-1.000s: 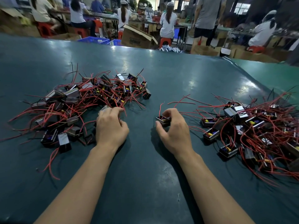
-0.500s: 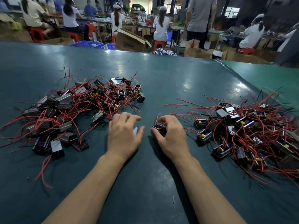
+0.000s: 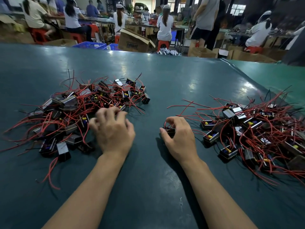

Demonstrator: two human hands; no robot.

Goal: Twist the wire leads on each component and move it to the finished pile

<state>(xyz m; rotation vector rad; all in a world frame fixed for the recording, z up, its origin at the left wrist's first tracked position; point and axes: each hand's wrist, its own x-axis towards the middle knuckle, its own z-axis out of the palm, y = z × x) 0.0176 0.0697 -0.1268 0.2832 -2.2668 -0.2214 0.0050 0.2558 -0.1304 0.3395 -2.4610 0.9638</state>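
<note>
- Right of centre, the right hand pinches a component on the desk, fingers curled round it.
- Left hand, blurred, fingers spread loosely at the left pile.
- Component looks light and rigid; leads thin, springy: hold the body, twist near the ends.

On the tabletop two piles of components lie well apart: the left pile toward the left edge, the right pile toward the right edge. The left hand rests at the left pile's near right side. The right hand lies between the piles, nearer the right one, over a single component. Beyond the far edge stand cardboard boxes and seated workers.
</note>
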